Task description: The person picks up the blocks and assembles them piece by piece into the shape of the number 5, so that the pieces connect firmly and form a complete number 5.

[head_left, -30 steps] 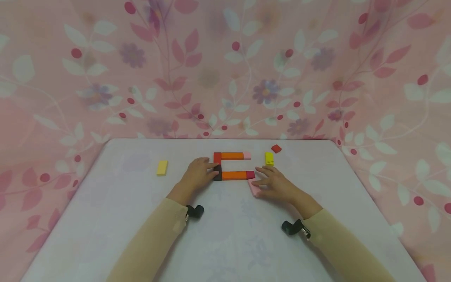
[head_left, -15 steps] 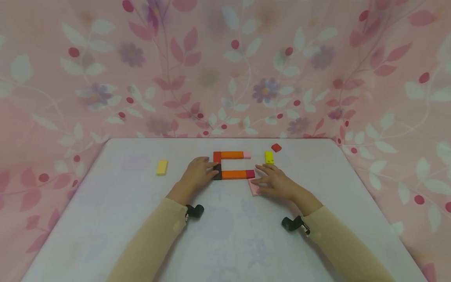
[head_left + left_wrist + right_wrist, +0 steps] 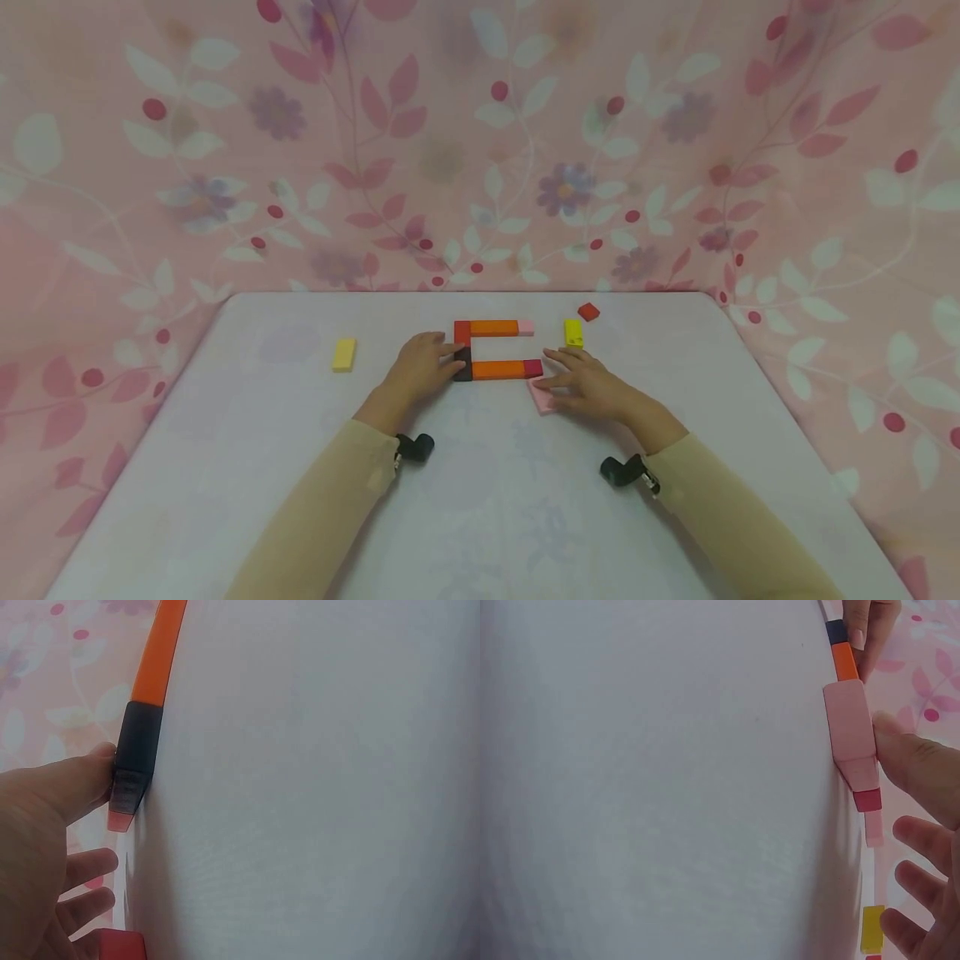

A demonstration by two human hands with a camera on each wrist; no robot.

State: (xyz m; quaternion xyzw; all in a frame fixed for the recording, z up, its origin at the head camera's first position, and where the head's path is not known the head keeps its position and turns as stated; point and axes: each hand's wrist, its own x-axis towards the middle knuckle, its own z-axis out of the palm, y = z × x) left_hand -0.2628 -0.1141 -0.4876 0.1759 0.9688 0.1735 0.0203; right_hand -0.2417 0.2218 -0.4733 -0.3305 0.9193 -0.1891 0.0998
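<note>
My left hand (image 3: 420, 367) touches the black block (image 3: 463, 372) at the near left corner of a C-shaped outline of flat blocks. In the left wrist view its thumb (image 3: 94, 776) rests against the black block's side, the other fingers spread. The right hand (image 3: 592, 387) is beside a pale pink block (image 3: 537, 397) lying slanted below the dark pink block (image 3: 532, 367) that ends the near row. Its thumb (image 3: 911, 754) lies along the pink block's edge in the right wrist view, the other fingers extended apart.
Orange blocks (image 3: 495, 327) form both rows, joined by a red block (image 3: 462, 333); a small pink block (image 3: 526, 327) ends the far row. A bright yellow block (image 3: 573, 332) and a red piece (image 3: 588, 312) lie right, a pale yellow block (image 3: 344, 355) left.
</note>
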